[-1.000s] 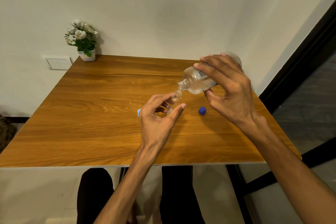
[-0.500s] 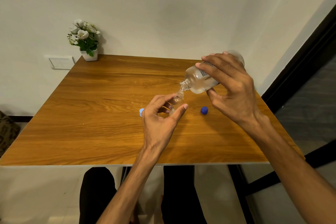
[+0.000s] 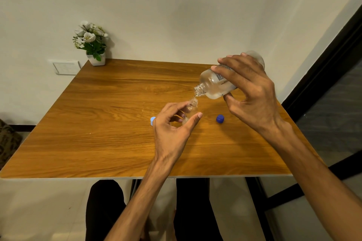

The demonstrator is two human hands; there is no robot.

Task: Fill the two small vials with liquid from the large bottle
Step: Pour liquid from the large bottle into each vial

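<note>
My right hand point(image 3: 252, 92) grips the large clear bottle point(image 3: 213, 85), tilted with its open neck down to the left. A thin stream of liquid falls from the neck into a small clear vial point(image 3: 191, 108). My left hand point(image 3: 173, 133) holds that vial upright on the wooden table point(image 3: 109, 123), thumb and fingers around its lower body. A light blue cap point(image 3: 152, 120) peeks out just left of my left hand; what it sits on is hidden. A dark blue cap point(image 3: 220, 118) lies on the table to the right of the vial.
A small white pot of white flowers point(image 3: 92, 45) stands at the table's far left corner. A wall socket plate point(image 3: 65, 67) is on the wall beside it. A dark door frame point(image 3: 323, 68) runs along the right. My legs show under the table's near edge.
The bottle stays tilted over the vial and both hands hold their places; only the view has shifted slightly.
</note>
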